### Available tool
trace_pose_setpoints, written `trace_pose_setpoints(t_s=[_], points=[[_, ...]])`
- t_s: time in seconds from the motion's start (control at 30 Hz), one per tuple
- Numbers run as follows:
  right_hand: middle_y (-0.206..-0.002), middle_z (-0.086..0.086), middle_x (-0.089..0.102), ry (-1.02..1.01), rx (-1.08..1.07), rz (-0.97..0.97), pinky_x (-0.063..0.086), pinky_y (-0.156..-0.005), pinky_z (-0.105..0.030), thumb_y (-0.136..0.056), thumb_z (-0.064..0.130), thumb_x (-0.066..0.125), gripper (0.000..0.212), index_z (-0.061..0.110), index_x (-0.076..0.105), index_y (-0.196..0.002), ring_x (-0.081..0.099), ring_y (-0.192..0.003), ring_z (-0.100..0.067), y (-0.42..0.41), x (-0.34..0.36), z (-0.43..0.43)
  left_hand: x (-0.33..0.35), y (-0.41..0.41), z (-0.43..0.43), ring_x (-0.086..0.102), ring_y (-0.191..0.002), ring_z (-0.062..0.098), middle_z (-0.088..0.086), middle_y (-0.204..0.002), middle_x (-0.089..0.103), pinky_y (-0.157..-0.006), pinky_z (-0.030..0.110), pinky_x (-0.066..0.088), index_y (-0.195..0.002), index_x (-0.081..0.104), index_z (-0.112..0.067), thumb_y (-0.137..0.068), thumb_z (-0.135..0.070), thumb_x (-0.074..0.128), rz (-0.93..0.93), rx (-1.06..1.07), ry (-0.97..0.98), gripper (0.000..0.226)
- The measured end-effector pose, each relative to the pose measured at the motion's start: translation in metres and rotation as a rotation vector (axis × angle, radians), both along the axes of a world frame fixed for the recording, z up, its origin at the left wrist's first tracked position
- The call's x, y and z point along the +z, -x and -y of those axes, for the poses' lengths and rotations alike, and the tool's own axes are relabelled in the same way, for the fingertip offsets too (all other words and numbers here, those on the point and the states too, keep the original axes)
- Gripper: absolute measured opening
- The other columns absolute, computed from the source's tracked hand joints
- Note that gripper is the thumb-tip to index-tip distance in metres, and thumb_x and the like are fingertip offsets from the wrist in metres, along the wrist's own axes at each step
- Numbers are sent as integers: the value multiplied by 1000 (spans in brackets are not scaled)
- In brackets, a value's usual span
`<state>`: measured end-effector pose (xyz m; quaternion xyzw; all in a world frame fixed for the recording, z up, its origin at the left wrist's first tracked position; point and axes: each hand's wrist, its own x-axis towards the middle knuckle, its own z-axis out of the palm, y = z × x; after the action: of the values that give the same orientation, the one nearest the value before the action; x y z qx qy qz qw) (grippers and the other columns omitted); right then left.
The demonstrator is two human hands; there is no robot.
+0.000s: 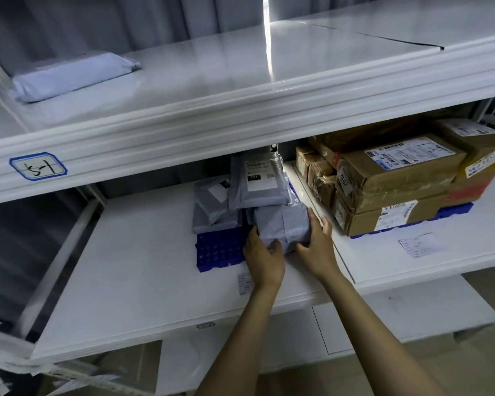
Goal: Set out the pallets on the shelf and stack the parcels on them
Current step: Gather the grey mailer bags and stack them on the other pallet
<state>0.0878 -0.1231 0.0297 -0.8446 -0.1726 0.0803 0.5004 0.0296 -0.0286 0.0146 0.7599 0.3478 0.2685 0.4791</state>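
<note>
As the left hand (263, 254) and right hand (316, 248) clasp the grey parcel (280, 221) from either side, it sits front-right on the blue pallet (216, 250) on the shelf (126, 267); squaring it against the mailers (257, 185) behind, I'd say.

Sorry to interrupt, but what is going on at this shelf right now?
A person holds a grey parcel between the left hand and right hand at the front of a blue pallet on the middle shelf. Other grey parcels already lie on that pallet. To the right, brown boxes are stacked on a second blue pallet.
</note>
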Motion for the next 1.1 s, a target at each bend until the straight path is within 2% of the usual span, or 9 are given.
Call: trace_pose_setpoints(t_s=[0.2,0.3,0.4,0.5,0.67,0.77,0.87,1.1], points=[[-159,-15,6,35,-83,78,28,-112,-41,-84,8,66,85,21,17,-153,15,-146,-33,11,0,0,3,-2,-3,44,-122,31,11,-138,48,-97,47,44,-142,37,-13,-89,-21,62,-137,38,-114,59],[-156,-15,18,69,-164,99,38,-106,-42,-83,7,66,78,18,25,-149,28,-140,-34,17,-1,2,4,-1,-4,44,-122,32,12,-139,48,-97,47,44,-143,36,-14,-89,-25,63,-193,45,-154,61],[-145,-14,36,71,-263,118,50,-93,-41,-82,10,66,66,13,35,-141,47,-125,-32,23,-1,5,5,2,-3,43,-124,33,13,-140,46,-98,47,43,-144,35,-15,-88,-26,64,-200,54,-165,65],[-137,-13,42,47,-284,137,50,-87,-37,-83,9,64,58,13,41,-135,52,-117,-31,26,0,6,6,8,0,41,-126,32,11,-143,44,-101,47,41,-146,33,-18,-88,-22,64,-164,42,-153,66],[-141,-13,38,-12,-210,126,43,-88,-25,-84,3,62,59,11,39,-138,51,-118,-27,26,3,1,10,17,6,38,-130,27,7,-146,39,-102,39,42,-146,32,-20,-90,-14,61,-53,-6,-131,64],[-142,-14,37,-32,-152,125,42,-97,-30,-82,2,66,65,8,38,-141,48,-123,-29,23,6,-2,11,18,8,40,-131,26,7,-146,38,-99,34,43,-145,36,-20,-91,-11,59,-26,-78,-134,59],[-145,-14,37,-28,-91,115,37,-106,-34,-81,9,71,72,8,35,-144,41,-132,-28,22,6,-2,12,17,9,40,-131,26,8,-146,38,-102,37,43,-144,38,-21,-91,-12,59,-31,-102,-124,58],[-146,-10,40,-58,-68,134,41,-107,-41,-79,12,71,76,12,34,-146,41,-133,-25,24,3,8,13,20,19,32,-135,27,8,-150,33,-105,35,37,-144,39,-20,-91,-16,61,-57,-82,-156,57]])
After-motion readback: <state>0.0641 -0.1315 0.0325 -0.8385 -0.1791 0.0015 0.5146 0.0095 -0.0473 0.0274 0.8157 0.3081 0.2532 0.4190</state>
